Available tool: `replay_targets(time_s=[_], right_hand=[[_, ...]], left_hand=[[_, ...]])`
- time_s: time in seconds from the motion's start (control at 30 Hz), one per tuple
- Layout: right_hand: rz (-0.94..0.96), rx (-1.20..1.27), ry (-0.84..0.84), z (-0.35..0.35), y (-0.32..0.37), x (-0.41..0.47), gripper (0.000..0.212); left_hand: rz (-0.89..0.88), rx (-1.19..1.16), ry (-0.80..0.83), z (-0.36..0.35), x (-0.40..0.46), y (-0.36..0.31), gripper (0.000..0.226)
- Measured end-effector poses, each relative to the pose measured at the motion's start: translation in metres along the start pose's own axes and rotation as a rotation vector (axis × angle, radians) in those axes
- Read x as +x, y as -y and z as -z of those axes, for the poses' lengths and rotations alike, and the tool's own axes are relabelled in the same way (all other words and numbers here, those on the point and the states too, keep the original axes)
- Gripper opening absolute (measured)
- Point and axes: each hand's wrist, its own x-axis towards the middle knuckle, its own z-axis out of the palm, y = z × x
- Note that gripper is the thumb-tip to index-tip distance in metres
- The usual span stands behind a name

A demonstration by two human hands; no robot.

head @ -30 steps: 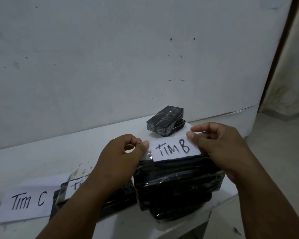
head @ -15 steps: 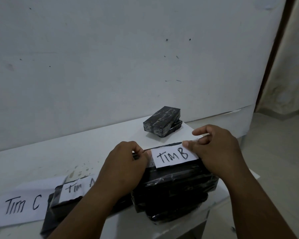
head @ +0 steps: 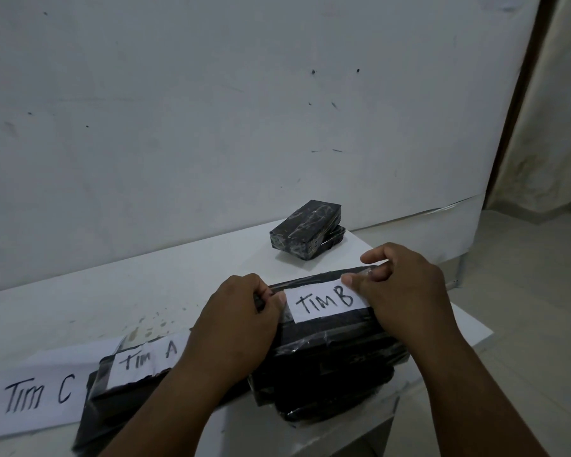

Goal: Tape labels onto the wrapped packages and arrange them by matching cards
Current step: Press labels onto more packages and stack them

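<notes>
Here, your left hand [head: 241, 321] and right hand [head: 399, 291] each pinched an end of the "TIM B" label [head: 325, 303], likely pressing its tape flat onto the package [head: 330, 361] at the desk [head: 192, 275] edge.

Large black rectangular package [head: 330, 361]: wrapped in glossy, creased plastic film. White matt paper label [head: 323, 303]: marked "TIM B" in black ink. Small black packages [head: 305, 234], far right corner: shiny film, wrinkled. White table [head: 112, 301]: smooth, matt, stained.
</notes>
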Motion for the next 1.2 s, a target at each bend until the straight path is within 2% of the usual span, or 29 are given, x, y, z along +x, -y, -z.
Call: replay_targets(time_s=[0.73, 0.97, 1.2], right_hand=[[-0.03, -0.035, -0.043, -0.0054, 0.0019, -0.0025, 0.044], [-0.04, -0.01, -0.065, -0.0061, 0.0009, -0.0045, 0.043], [-0.019, -0.025, -0.133, -0.0029, 0.0061, -0.01, 0.054]], left_hand=[[0.007, 0.007, -0.032, -0.0047, -0.0019, -0.0003, 0.026], [0.061, -0.049, -0.042, -0.004, -0.0043, 0.0008, 0.028], [0.032, -0.014, -0.04, -0.0049, -0.0057, 0.0016, 0.023]])
